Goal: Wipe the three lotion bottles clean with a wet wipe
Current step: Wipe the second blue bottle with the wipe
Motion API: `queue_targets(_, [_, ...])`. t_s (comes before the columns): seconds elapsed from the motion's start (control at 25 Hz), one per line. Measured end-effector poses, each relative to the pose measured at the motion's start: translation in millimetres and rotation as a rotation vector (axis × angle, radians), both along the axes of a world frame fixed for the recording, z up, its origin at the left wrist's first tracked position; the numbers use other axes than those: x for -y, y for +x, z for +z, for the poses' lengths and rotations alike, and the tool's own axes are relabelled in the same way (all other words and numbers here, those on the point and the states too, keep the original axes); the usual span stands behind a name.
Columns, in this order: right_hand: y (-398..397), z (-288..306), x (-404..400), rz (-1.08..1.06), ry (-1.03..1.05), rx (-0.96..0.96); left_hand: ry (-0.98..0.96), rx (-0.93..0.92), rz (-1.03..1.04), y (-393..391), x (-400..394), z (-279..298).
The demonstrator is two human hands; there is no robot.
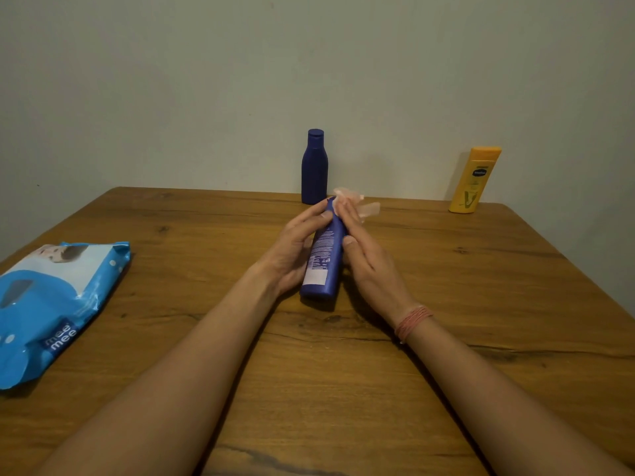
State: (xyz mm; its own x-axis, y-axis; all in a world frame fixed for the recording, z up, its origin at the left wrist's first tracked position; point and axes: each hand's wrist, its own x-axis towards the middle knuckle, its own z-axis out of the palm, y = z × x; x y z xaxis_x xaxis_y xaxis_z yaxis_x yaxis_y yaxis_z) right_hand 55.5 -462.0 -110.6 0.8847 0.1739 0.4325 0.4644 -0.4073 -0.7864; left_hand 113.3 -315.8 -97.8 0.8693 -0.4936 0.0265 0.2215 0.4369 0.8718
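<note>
Gripping the dark blue plastic lotion bottle (324, 255) at mid-table, your left hand (295, 249) curls round it, base toward you, while your right hand (367, 259) pinches a thin white wet wipe (357, 202) against its cap end. Beyond, on the wooden table (446, 338) against the pale wall (206, 80), stand a second blue bottle (314, 168) and a yellow one (474, 180); a blue wipes pack (51, 304) lies by the left edge.
</note>
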Motion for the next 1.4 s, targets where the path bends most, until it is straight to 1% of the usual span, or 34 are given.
queue_targets(0.16, [6, -2, 11, -0.165, 0.186, 0.036, 0.043, -0.032, 0.028, -4, 1, 1])
queue_targets(0.24, [7, 0, 14, -0.258, 0.275, 0.040, 0.138, 0.046, -0.014, -8, 3, 1])
queue_targets(0.32, [6, 2, 14, -0.331, 0.302, 0.038, 0.243, 0.137, -0.096, -10, 5, 1])
queue_targets(0.4, [7, 1, 14, -0.391, 0.311, 0.032, 0.301, 0.162, -0.127, -11, 5, 3])
queue_targets(0.48, [8, 0, 16, -0.423, 0.413, -0.012, 0.308, 0.156, -0.177, -12, 4, 3])
queue_targets(0.56, [10, 2, 20, -0.400, 0.616, -0.061, 0.250, 0.073, -0.223, -12, 3, 5])
queue_targets(0.64, [13, 4, 24, -0.341, 0.739, -0.077, 0.179, -0.018, -0.196, -13, 3, 6])
queue_targets(0.76, [16, 2, 21, -0.130, 0.761, -0.128, 0.110, -0.048, -0.121, -18, 8, 7])
queue_targets(0.84, [17, 0, 17, -0.037, 0.720, -0.176, 0.120, -0.039, -0.113, -22, 9, 9])
queue_targets(0.92, [16, 2, 16, -0.092, 0.737, -0.159, 0.166, -0.001, -0.148, -23, 9, 10])
queue_targets(1.0, [15, 6, 19, -0.205, 0.857, -0.108, 0.182, 0.019, -0.212, -24, 8, 11])
queue_targets(1.08, [17, 8, 29, -0.292, 0.999, -0.098, 0.198, 0.015, -0.275, -23, 7, 12])
queue_targets(1.16, [20, 5, 40, -0.364, 1.092, -0.096, 0.229, 0.015, -0.289, -23, 7, 13])
queue_targets(1.24, [22, 3, 41, -0.376, 1.044, -0.151, 0.207, 0.024, -0.263, -22, 7, 11])
queue_targets(1.32, [17, 4, 31, -0.204, 0.938, -0.289, 0.157, 0.026, -0.211, -21, 8, 8])
queue_targets(1.4, [10, 7, 21, 0.000, 0.828, -0.426, 0.181, -0.003, -0.174, -20, 7, 10])
